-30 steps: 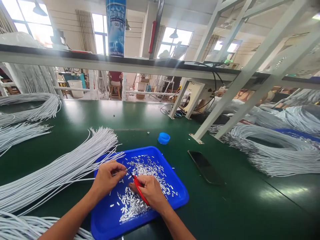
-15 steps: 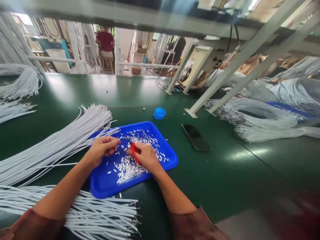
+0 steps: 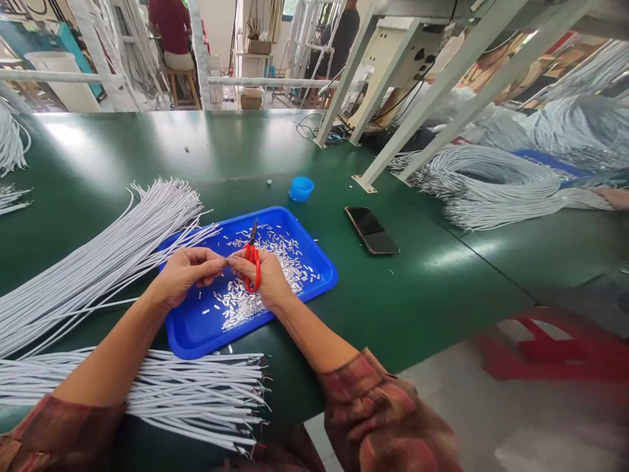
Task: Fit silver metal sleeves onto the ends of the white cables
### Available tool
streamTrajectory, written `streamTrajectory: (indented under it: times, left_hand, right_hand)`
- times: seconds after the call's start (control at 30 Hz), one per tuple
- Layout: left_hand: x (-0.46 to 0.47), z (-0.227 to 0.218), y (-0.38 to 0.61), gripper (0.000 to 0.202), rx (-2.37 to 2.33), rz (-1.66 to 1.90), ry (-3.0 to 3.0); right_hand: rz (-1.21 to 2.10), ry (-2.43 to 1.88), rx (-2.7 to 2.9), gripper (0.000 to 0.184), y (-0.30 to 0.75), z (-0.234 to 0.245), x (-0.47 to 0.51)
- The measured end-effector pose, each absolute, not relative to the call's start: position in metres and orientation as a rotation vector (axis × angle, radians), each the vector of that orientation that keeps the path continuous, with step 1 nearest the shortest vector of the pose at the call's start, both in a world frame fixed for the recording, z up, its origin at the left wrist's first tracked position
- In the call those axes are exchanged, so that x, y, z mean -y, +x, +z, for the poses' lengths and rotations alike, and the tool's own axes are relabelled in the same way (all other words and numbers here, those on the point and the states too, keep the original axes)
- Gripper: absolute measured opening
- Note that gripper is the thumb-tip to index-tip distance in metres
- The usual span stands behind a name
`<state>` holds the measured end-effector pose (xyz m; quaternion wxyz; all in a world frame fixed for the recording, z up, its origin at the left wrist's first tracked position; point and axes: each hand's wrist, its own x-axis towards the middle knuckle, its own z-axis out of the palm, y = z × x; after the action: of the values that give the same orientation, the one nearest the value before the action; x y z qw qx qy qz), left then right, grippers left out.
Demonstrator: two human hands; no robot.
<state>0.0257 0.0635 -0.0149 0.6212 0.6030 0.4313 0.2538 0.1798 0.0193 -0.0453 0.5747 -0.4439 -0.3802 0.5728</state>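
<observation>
Head camera view, and from where I stand the person's 2 hands meet fingertip to fingertip above the blue tray (image 3: 189,331). The left hand (image 3: 196,267) is closed in a pinch on a thin wire end (image 3: 227,259), too small for me to make out clearly. The right hand (image 3: 263,272) grips red-handled scissors (image 3: 257,267) against its palm, the dark blades pointing away over the tray, while its thumb and forefinger touch the same spot.

Small silver pieces (image 3: 240,309) lie scattered in the tray, thickest beneath and beside the right hand. To the left, a large bundle of white cables (image 3: 113,246) fans out, some of its tips reaching over the tray's rim. A nearer bundle (image 3: 196,396) lies under the left forearm, its ends spread on the green table (image 3: 383,314).

Beyond the tray stands a little light-blue cap (image 3: 301,189), with a dark phone (image 3: 372,231) lying to its right. Farther right, a coil of white cable (image 3: 491,177) rests past the slanted metal legs (image 3: 442,90). At the back, 1 person in a dark red top (image 3: 170,26) sits on a wooden stool (image 3: 183,78).
</observation>
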Motion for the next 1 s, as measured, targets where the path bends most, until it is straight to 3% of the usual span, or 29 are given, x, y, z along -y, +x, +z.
streamTrajectory:
  times: [0.13,0.33,0.5,0.6,0.7,0.9,1.0]
  left_hand:
    - [-0.064,-0.012,0.026,0.023,-0.993,0.591,1.454]
    - [-0.057,-0.011,0.034,0.017,-1.307,0.571,1.797]
    - [-0.051,0.005,0.025,0.022,-1.077,0.440,1.869]
    - [-0.055,0.016,0.005,0.024,-0.910,0.292,2.107]
    - [-0.067,0.013,-0.024,0.028,-1.277,0.423,2.419]
    - [-0.084,-0.020,-0.054,0.065,-1.723,0.078,2.544]
    - [-0.086,-0.024,-0.050,0.064,-1.939,0.094,2.412]
  right_hand:
    - [1.279,-1.055,0.968,0.024,0.180,-0.041,-0.017]
    - [0.739,-1.278,1.363,0.018,0.183,-0.039,-0.015]
    - [1.051,-1.175,1.001,0.017,0.195,-0.042,-0.022]
    - [1.150,-1.058,0.756,0.026,0.204,-0.039,-0.024]
    - [1.134,-1.055,0.771,0.034,0.209,-0.036,-0.022]
    - [1.194,-1.170,0.855,0.036,0.207,-0.041,-0.020]
    - [1.204,-1.214,0.904,0.037,0.203,-0.043,-0.018]
